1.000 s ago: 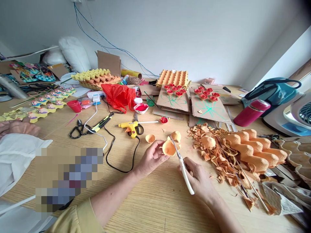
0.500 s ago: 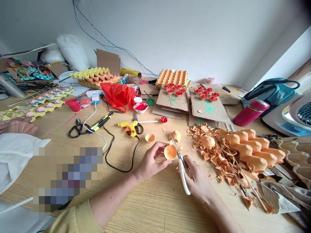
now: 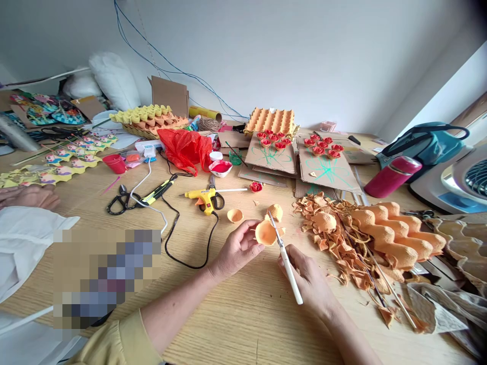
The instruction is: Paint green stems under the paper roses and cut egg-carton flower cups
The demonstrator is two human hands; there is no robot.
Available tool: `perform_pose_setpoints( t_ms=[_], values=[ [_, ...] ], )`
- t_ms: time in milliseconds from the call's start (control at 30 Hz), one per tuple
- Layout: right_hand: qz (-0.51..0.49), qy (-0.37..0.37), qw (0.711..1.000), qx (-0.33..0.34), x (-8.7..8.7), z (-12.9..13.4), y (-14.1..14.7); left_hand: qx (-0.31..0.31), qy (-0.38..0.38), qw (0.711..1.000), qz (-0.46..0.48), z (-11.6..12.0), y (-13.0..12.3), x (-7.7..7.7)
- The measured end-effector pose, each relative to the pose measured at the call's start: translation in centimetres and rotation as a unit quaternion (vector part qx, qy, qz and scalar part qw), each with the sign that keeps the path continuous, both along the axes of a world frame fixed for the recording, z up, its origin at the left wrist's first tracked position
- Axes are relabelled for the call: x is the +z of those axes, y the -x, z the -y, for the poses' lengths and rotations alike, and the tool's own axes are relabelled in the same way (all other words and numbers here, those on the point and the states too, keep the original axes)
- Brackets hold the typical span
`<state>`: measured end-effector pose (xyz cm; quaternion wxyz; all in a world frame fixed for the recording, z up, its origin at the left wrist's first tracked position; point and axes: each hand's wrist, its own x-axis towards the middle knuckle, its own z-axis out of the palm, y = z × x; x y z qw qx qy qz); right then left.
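Note:
My left hand is closed on an orange egg carton cup, pinching its left side between thumb and fingers, with the hollow facing me. In my right hand is a pair of white-handled scissors. Their blades lie along the cup's right rim, where a ragged strip of carton sticks out. Just beyond the blades sits another cup, upside down. A trimmed cup stands to the left of it, hollow side up.
A yellow glue gun and its black cord lie left of my hands. Carton scraps and an orange egg tray fill the right side. Red paper flowers sit on cardboard behind. Another person's hand rests at far left.
The cup in my left hand has shifted slightly up and left, its hollow turned more toward me. The scissors have swung a little, and their handles look closer together.

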<state>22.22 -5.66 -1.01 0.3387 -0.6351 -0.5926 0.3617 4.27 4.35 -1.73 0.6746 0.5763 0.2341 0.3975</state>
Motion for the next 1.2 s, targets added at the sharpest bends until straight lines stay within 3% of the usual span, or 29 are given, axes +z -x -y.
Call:
perform_pose_setpoints(
  t_ms=[667, 833, 1067, 1200],
  values=[
    [-0.221, 0.073, 0.972, 0.037, 0.7, 0.0, -0.3, 0.011, 0.014, 1.000, -0.001, 0.0, -0.1, 0.3],
    [-0.362, 0.091, 0.924, 0.078, 0.9, 0.0, -0.3, -0.009, 0.060, 0.998, 0.025, -0.4, 0.2, -0.1],
    [-0.467, 0.121, 0.870, 0.101, 0.5, 0.0, -0.3, -0.048, 0.159, 0.981, 0.100, -0.4, 0.4, 0.0],
    [-0.483, 0.125, 0.863, 0.085, 0.2, 0.1, -0.3, -0.072, 0.185, 0.970, 0.137, -0.7, 0.5, -0.1]
  ],
)
